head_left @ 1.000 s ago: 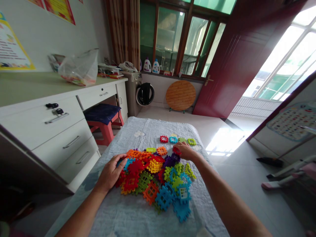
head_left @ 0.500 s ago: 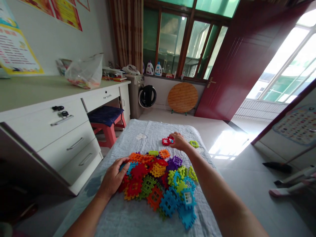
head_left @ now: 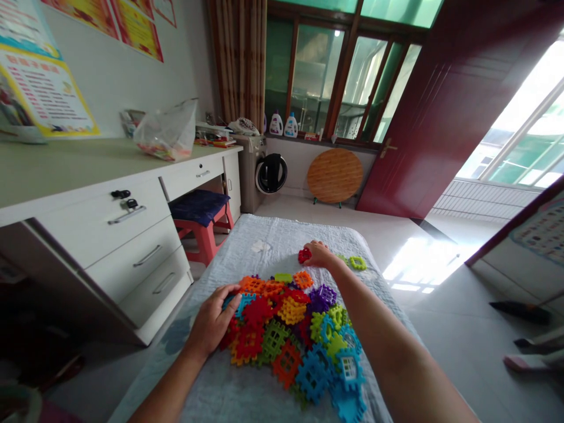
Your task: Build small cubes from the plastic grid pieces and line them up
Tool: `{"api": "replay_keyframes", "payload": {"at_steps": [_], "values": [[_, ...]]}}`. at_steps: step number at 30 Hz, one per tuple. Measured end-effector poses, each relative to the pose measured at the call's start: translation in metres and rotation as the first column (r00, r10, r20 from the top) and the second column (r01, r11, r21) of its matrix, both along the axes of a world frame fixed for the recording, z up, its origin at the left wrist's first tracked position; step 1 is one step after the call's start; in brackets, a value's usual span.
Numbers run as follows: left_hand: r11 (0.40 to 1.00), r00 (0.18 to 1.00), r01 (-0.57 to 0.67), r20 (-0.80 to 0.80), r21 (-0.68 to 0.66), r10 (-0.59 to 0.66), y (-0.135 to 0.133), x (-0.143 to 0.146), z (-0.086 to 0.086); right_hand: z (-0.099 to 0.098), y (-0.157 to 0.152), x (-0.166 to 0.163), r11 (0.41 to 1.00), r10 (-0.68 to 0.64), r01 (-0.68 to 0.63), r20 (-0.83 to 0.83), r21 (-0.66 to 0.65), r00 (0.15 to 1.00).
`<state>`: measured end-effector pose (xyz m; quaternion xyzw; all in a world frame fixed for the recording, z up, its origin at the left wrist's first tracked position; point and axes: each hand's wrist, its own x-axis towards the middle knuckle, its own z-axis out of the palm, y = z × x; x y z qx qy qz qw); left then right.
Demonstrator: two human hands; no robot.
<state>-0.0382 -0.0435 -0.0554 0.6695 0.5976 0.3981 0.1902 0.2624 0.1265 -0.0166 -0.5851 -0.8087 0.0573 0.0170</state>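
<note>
My right hand (head_left: 318, 254) is closed down narrow, thumb and fingertips on a red notched building block (head_left: 304, 256), just beyond the far edge of the block pile (head_left: 291, 310). My left hand (head_left: 214, 320) lies loosely curved at the pile's left edge, fingers over a blue block (head_left: 247, 304); I cannot tell whether they grip it.

Within the pile are a small orange block (head_left: 303, 279) at the far edge, purple pieces (head_left: 324, 298) toward the right, and blue window blocks (head_left: 315, 373) at the near right. Beyond the pile's far right corner lies a green square frame (head_left: 358, 262), with another green piece (head_left: 343, 258) partly hidden behind my wrist. Pale blue cloth (head_left: 233, 399) spreads beneath the pile.

Farther out, left of the pile, stands a white desk with drawers (head_left: 132, 235); beyond the pile's far left are a cushioned stool (head_left: 200, 207) and a front-loading washing machine (head_left: 251, 176). Well beyond the pile, a round wooden tabletop (head_left: 335, 175) leans by the wall.
</note>
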Motion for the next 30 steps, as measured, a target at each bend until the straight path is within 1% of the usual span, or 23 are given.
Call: {"api": "replay_keyframes", "payload": {"at_steps": [7,11,13,15,17,19,21,23,26,30], "values": [[1.000,1.000,0.001,0.014,0.011,-0.001,0.001,-0.001,-0.001,0.003,0.002,-0.003,1.000,-0.016,0.015,-0.010,-0.021,1.000],[1.000,1.000,0.003,0.017,0.010,-0.003,0.001,-0.001,-0.002,0.009,-0.005,0.000,0.999,-0.034,0.034,-0.042,-0.011,0.999],[1.000,1.000,0.002,0.016,0.010,-0.002,0.001,-0.001,-0.002,0.013,-0.012,0.005,0.999,-0.042,0.043,-0.081,0.016,0.996],[1.000,1.000,0.002,0.016,0.013,-0.002,0.001,-0.001,-0.002,0.015,-0.022,0.013,0.996,-0.032,0.044,-0.161,0.072,0.986],[1.000,1.000,0.005,0.014,0.018,-0.005,0.002,0.000,-0.002,0.015,-0.036,0.023,0.988,0.007,0.034,-0.262,0.151,0.965],[1.000,1.000,0.007,0.007,0.027,-0.007,0.003,0.001,-0.002,0.015,-0.054,0.032,0.976,0.048,0.028,-0.337,0.216,0.940],[0.999,1.000,0.001,-0.003,0.039,-0.001,0.003,0.002,-0.001,0.014,-0.073,0.039,0.968,0.084,0.018,-0.390,0.250,0.917],[0.998,1.000,-0.008,-0.009,0.055,0.009,0.004,0.003,-0.001,0.013,-0.092,0.042,0.963,0.118,0.001,-0.427,0.268,0.897],[0.997,1.000,-0.017,-0.013,0.073,0.018,0.004,0.004,0.000,0.008,-0.113,0.039,0.968,0.113,0.014,-0.489,0.249,0.865],[0.997,1.000,-0.015,-0.021,0.080,0.017,0.005,0.003,-0.001,-0.005,-0.123,0.033,0.968,0.080,0.066,-0.549,0.242,0.832]]}}
